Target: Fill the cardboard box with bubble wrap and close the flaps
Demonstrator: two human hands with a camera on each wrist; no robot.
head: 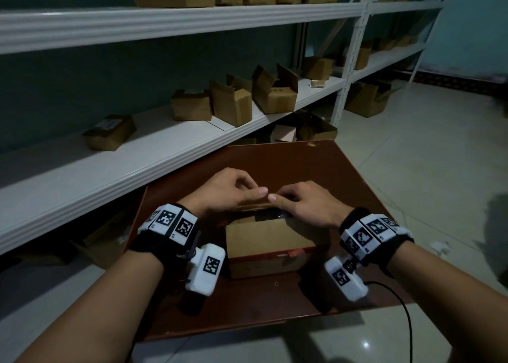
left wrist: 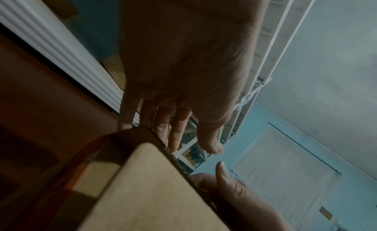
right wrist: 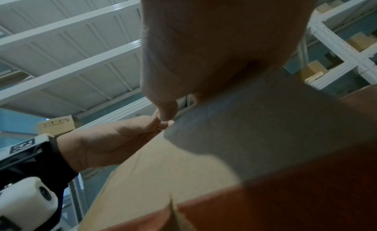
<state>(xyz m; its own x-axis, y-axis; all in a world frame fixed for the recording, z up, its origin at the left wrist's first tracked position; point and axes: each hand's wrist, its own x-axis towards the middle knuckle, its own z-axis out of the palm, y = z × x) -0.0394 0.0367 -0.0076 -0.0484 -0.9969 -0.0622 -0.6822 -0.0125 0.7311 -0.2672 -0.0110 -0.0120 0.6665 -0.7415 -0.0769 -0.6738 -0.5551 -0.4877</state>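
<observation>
A small cardboard box (head: 264,248) with a red tape strip stands on the brown table (head: 275,305). Its near flap (head: 258,230) leans up toward me, and a dark gap (head: 270,214) behind it shows the inside; I cannot make out bubble wrap there. My left hand (head: 233,189) and right hand (head: 299,202) sit together over the box top. Their fingers curl over the far flap (head: 254,206) and the thumb tips almost touch above it. In the left wrist view the left fingers (left wrist: 179,126) reach behind a flap edge (left wrist: 179,163). The right palm lies over a flap (right wrist: 255,129).
White metal shelves (head: 165,153) run along the left and back, carrying several cardboard boxes (head: 231,105), some with raised flaps. More boxes sit under the shelf and on the tiled floor (head: 412,156) at the right. A black cable (head: 406,321) hangs from the right wrist camera.
</observation>
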